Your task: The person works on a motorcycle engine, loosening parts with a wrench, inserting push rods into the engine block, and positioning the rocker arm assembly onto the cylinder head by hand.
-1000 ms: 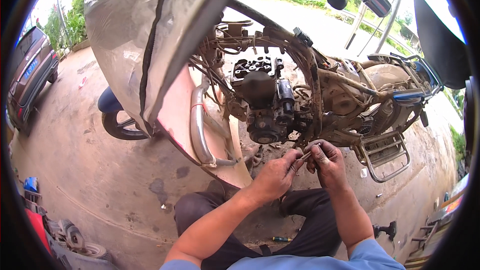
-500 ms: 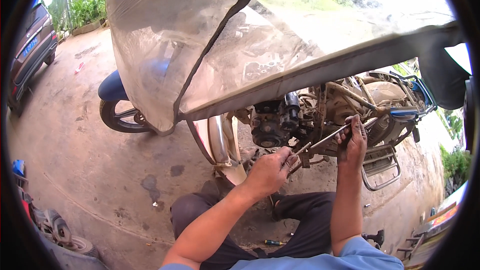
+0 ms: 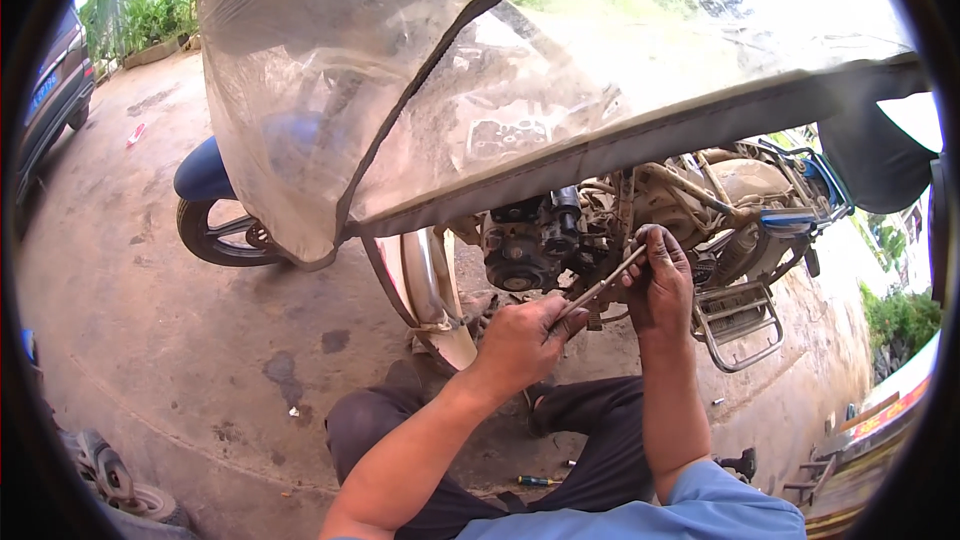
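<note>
Right hand (image 3: 665,285) moved nearer left hand (image 3: 522,342); both hands' fingers (image 3: 656,240) pinch thin rod (image 3: 606,283), left hold partly hidden.

Left hand (image 3: 520,343) is curled at near side of engine (image 3: 518,258); right hand (image 3: 663,285) is raised to its right, pinched.

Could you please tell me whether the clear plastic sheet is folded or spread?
Spread: the clear plastic sheet stretches broadly across the picture, with its dark hem crossing in front of the engine.
</note>
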A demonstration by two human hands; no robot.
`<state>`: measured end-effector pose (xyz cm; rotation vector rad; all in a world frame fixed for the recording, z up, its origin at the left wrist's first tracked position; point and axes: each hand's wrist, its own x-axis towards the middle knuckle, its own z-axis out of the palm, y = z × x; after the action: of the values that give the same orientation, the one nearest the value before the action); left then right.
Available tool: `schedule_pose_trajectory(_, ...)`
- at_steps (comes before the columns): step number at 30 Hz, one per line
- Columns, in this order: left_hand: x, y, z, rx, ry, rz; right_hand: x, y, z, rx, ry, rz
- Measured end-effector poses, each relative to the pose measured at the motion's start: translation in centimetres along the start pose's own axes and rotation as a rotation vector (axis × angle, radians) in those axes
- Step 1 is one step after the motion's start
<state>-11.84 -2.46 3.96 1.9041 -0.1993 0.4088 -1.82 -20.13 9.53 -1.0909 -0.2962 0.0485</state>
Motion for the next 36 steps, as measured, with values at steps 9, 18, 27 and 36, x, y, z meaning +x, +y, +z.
schedule_pose_trajectory(9,0.3,-1.7,0.3,-0.048,0.028,0.057,-0.8,1.8,-0.4,-0.311,-0.26,0.023)
schedule_pose_trajectory(18,1.1,-1.6,0.1,-0.124,0.223,0.034,1.1,0.6,0.2,-0.268,-0.155,-0.107)
schedule_pose_trajectory(27,1.0,-2.9,1.1,0.034,0.099,0.032,-1.8,4.1,0.4,-0.368,-0.49,0.035)
schedule_pose_trajectory(36,0.6,-4.3,2.1,0.666,-0.403,-0.14,2.1,-2.0,-3.6,-0.07,-0.138,-0.313)
